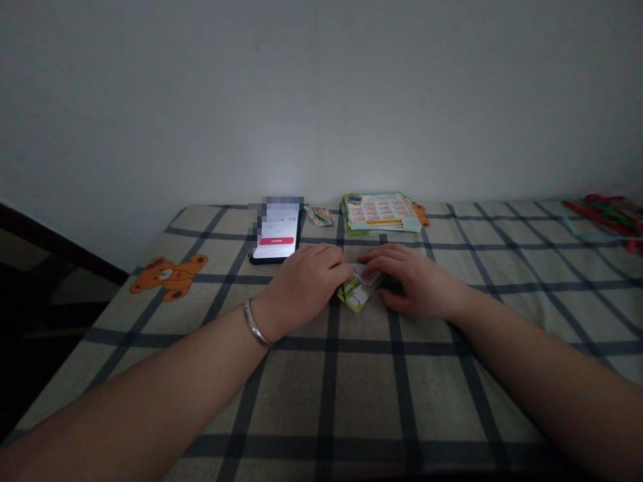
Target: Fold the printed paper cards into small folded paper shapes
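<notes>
Between my hands lies a small folded paper, green and white with print on it, low over the checked cloth. My left hand grips its left edge with thumb and fingers pressed together; a silver bangle circles that wrist. On the paper's upper right side rest the fingertips of my right hand, its fingers bent and its thumb apart from them. Whether the right fingers pinch the paper or only press on it is hard to see.
A lit phone lies behind my left hand. Beside it are a small folded paper piece and a stack of printed sheets near the wall. An orange bear figure is at the left, red and green items at the far right.
</notes>
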Tool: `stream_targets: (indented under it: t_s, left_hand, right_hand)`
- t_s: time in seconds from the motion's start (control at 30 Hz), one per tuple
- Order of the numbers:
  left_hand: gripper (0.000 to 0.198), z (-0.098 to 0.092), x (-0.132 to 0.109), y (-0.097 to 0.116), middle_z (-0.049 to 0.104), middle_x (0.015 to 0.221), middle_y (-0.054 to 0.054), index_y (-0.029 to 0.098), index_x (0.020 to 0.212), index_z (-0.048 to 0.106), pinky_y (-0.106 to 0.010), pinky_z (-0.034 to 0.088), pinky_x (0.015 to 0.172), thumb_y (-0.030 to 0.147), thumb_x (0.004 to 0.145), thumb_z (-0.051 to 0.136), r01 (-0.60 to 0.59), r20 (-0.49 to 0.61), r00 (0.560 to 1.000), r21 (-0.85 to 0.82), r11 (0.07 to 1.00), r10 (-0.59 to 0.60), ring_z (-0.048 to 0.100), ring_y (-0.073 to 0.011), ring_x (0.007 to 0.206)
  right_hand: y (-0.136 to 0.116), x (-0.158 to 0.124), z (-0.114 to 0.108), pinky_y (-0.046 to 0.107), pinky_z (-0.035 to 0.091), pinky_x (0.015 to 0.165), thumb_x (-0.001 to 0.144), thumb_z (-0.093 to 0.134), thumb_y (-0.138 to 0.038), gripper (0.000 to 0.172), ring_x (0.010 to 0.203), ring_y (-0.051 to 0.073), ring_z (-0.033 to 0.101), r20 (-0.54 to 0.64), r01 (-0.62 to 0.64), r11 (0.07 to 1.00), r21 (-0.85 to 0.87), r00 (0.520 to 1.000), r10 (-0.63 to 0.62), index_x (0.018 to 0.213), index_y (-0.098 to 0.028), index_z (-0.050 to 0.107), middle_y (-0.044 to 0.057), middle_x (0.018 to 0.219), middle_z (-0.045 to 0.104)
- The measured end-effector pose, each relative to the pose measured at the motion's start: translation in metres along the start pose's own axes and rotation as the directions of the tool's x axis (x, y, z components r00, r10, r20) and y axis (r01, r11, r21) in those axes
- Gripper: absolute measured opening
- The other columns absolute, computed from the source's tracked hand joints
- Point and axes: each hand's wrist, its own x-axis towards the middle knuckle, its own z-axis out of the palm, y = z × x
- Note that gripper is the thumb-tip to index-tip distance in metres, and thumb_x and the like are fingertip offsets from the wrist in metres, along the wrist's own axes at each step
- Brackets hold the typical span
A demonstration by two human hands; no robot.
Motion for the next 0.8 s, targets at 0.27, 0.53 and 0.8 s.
stream_targets:
  t_s: [0.27,0.53,0.8]
  left_hand:
    - [0.016,0.005,0.001,-0.005,0.060,0.091,-0.004,0.019,0.092,0.068,-0.033,0.045,0.072,0.014,0.090,0.053,0.079,0.014,0.997,-0.097,0.992,-0.078,0.056,-0.0196,0.083]
    - [0.019,0.002,0.000,-0.006,0.063,0.097,-0.005,0.017,0.097,0.067,-0.034,0.046,0.084,0.016,0.089,0.050,0.048,-0.013,0.998,-0.337,0.940,-0.056,0.058,-0.0191,0.093]
    - [0.040,-0.006,-0.001,0.011,0.063,0.102,-0.006,0.019,0.100,0.064,-0.043,0.043,0.088,0.051,0.076,0.069,0.078,0.092,0.994,-0.193,0.978,-0.061,0.055,-0.0266,0.099]
  right_hand:
    - [0.004,0.000,0.001,0.039,0.045,0.095,0.084,0.062,-0.029,0.028,0.108,0.023,0.057,0.014,0.059,0.992,-0.116,0.998,-0.058,0.111,-0.021,0.064,0.007,0.120,0.063]
    - [-0.002,0.002,-0.002,0.038,0.046,0.086,0.088,0.057,-0.031,0.023,0.096,0.023,0.059,0.013,0.045,0.968,-0.248,0.999,-0.043,0.107,-0.020,0.066,0.007,0.106,0.067]
    - [-0.004,0.003,-0.005,0.038,0.044,0.082,0.091,0.052,-0.033,0.023,0.091,0.024,0.058,0.015,0.033,0.941,-0.337,0.999,-0.030,0.099,-0.019,0.069,0.008,0.099,0.068]
